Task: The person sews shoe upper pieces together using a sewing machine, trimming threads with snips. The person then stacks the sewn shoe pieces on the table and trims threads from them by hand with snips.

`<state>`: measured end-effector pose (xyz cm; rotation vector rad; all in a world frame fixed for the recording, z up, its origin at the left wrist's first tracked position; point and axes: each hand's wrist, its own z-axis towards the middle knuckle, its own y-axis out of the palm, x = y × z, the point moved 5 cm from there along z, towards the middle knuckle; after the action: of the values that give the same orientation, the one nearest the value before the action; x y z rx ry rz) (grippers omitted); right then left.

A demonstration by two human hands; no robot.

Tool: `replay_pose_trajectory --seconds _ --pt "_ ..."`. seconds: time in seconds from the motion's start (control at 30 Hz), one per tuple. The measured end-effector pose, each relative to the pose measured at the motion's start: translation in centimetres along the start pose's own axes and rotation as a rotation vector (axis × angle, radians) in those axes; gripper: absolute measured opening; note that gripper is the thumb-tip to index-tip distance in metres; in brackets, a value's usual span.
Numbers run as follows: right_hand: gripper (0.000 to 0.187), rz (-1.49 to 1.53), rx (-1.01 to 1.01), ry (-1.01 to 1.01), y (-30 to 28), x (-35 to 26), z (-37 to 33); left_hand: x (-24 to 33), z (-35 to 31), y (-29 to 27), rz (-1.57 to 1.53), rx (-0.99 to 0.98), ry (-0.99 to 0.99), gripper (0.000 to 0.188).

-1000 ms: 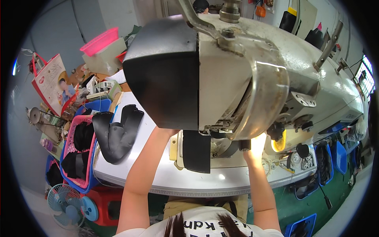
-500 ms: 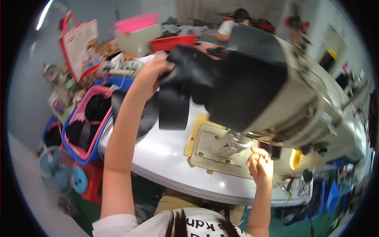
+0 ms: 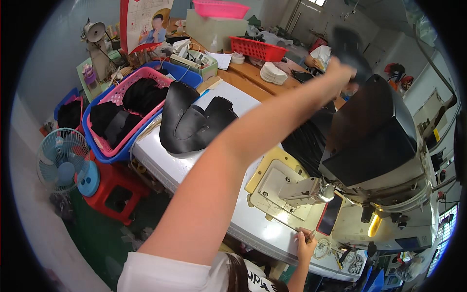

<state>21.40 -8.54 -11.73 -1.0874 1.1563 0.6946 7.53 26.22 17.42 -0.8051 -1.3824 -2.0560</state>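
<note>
My left arm reaches far across to the back right. There my left hand (image 3: 342, 74) grips a black leather-like piece (image 3: 349, 46), smeared by motion, above the dark head cover of the sewing machine (image 3: 374, 129). Down by the machine bed's near right corner is my right hand (image 3: 305, 245), its fingers closed round a small, thin, dark thing that I cannot make out. Curved black leather-like pieces (image 3: 182, 129) lie on the white tabletop (image 3: 238, 207), left of the machine's cream base plate (image 3: 282, 187). More long black material (image 3: 306, 143) lies behind the plate.
A pink basket (image 3: 104, 95) of black pieces sits inside a blue bin at the left. Near it are a fan (image 3: 65, 160) and a red stool (image 3: 116, 187). A phone (image 3: 330, 214) lies beside the machine bed. A red basket (image 3: 258, 48) stands on the wooden table; another person is behind.
My left hand has swung from the left of the machine to the back right with a black piece. Other black pieces now lie on the tabletop. My right hand is lower, nearer the table's edge.
</note>
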Motion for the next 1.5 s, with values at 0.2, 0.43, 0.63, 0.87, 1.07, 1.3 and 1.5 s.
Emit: replay_pose_trajectory --seconds 0.2,0.43,0.63,0.87,1.07,1.3,1.5 --pt "0.014 0.032 0.015 -0.029 0.2 0.6 0.3 -15.4 -6.2 -8.8 0.012 0.189 -0.396 0.023" --pt "0.013 0.045 0.038 -0.015 0.3 0.5 0.5 -10.8 -7.3 -9.8 0.825 0.017 -0.282 0.056" --pt "0.011 0.057 0.101 -0.058 -0.5 1.4 0.3 -10.3 -10.3 -13.8 1.001 -0.308 -0.567 0.073" --pt "0.009 0.039 0.091 0.027 -0.4 0.2 -0.1 3.1 -16.7 -30.9 1.919 0.442 0.376 0.039" --pt "0.009 0.05 0.115 -0.018 -0.2 -0.3 0.1 8.6 -22.8 -40.8 2.183 0.794 -0.234 0.061" --pt "0.009 0.06 0.137 -0.06 0.0 -0.2 -0.2 10.1 -22.1 -38.9 2.244 0.9 -0.223 0.055" --pt "0.006 -0.017 0.018 0.027 -0.2 -0.9 0.1 12.2 -22.1 -29.2 0.872 0.317 -0.046 0.026"
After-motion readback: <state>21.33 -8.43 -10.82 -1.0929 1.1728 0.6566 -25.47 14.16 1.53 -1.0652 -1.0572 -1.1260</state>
